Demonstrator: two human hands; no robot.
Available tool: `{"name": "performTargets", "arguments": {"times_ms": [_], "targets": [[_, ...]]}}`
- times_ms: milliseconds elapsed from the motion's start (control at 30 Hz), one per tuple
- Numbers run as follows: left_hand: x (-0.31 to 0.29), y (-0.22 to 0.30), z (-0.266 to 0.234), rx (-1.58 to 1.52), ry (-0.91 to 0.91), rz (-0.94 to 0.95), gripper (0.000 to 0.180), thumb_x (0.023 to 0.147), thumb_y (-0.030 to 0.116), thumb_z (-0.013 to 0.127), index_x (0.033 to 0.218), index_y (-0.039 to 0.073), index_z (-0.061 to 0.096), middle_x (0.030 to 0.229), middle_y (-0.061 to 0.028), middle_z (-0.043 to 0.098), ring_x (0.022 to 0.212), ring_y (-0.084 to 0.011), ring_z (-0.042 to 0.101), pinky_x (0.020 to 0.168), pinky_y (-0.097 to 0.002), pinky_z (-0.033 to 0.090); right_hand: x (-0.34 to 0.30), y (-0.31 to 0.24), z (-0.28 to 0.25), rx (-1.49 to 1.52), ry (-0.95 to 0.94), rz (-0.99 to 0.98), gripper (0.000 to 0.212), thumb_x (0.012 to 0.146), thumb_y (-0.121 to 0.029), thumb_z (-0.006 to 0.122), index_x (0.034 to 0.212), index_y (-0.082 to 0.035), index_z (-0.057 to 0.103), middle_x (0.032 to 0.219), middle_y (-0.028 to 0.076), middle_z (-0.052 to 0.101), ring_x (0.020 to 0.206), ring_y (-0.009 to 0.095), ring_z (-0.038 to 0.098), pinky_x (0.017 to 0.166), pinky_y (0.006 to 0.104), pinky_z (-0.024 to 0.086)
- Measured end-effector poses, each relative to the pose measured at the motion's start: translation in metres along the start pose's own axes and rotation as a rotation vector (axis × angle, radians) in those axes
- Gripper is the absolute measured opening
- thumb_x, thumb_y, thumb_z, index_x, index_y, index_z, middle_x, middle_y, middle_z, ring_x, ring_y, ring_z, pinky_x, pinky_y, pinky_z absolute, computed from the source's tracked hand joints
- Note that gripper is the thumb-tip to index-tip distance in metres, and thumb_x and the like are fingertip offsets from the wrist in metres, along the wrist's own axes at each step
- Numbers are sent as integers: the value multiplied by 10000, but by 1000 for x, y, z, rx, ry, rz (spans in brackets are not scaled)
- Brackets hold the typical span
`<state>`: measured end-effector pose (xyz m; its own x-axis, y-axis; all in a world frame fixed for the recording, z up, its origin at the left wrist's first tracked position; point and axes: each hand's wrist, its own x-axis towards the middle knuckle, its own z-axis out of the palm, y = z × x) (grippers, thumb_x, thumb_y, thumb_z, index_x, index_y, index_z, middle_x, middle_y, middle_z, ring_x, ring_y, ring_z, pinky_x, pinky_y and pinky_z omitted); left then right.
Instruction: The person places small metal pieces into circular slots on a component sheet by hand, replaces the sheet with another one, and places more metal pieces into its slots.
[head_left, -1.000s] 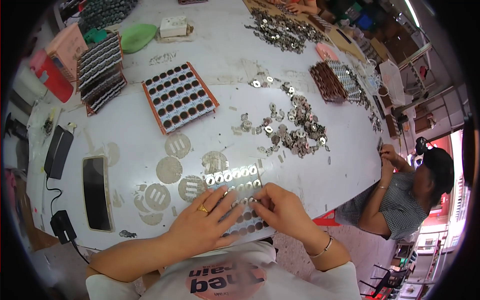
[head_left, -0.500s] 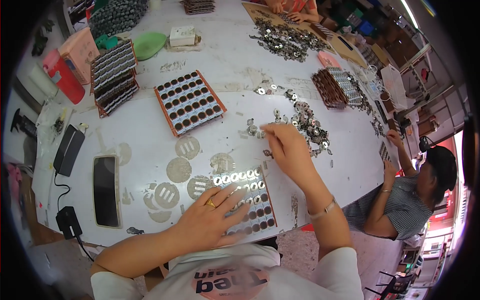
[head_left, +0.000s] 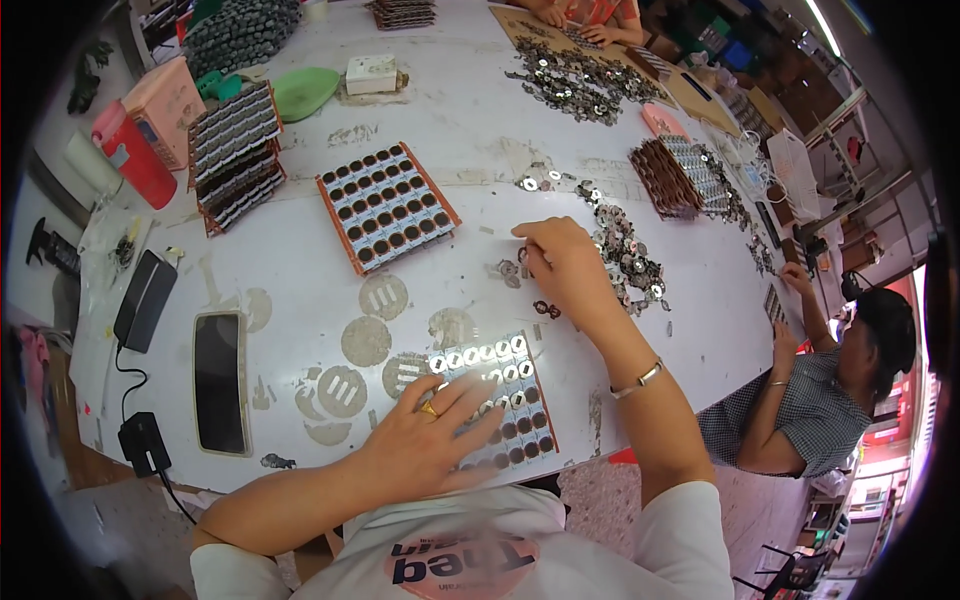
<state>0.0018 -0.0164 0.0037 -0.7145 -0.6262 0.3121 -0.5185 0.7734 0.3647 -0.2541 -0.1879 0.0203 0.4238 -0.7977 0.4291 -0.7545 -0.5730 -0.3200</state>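
Note:
My left hand (head_left: 437, 435), with a ring on one finger, lies over a small panel (head_left: 538, 425) near the table's front edge. Its fingers are spread, partly blurred, and hide the panel's middle. Shiny metal pieces (head_left: 485, 354) sit in the panel's far rows, while dark round spots show in its near rows. Farther off, my right hand (head_left: 565, 265) is over the table beside a few loose small metal parts (head_left: 510, 271). One finger stretches left, apart from the others, and I see nothing held. Another small part (head_left: 546, 309) lies just below this hand.
A heap of metal parts (head_left: 630, 260) lies right of my right hand. A panel stack with dark discs (head_left: 388, 210) stands ahead, another stack (head_left: 236, 150) farther left. A phone (head_left: 221, 385) and red bottle (head_left: 135, 155) are at left. A co-worker (head_left: 820, 390) sits at right.
My right hand has shifted slightly up and left, and its finger now points out to the left. The left hand stays on the panel. The whole view has shifted a little.

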Motion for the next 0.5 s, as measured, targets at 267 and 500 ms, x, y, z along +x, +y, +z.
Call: {"name": "performTargets", "arguments": {"times_ms": [267,500], "targets": [[7,1,-32,-633,-18,-270,443,977,245,780,1365,71,657,1153,-62,733,1083,-185,691,1036,-400,485,-51,-78,-41,376,158,-43,335,886,117,728,1184,-35,744,1006,95,754,861,255,705,785,323,552],[30,4,-53,-1234,-227,-561,260,1035,79,726,1276,-6,684,1074,-35,759,976,-103,707,907,-286,566,-90,-111,-50,411,196,-364,404,781,150,778,1135,-46,763,1016,101,775,842,250,701,752,317,546]]}}
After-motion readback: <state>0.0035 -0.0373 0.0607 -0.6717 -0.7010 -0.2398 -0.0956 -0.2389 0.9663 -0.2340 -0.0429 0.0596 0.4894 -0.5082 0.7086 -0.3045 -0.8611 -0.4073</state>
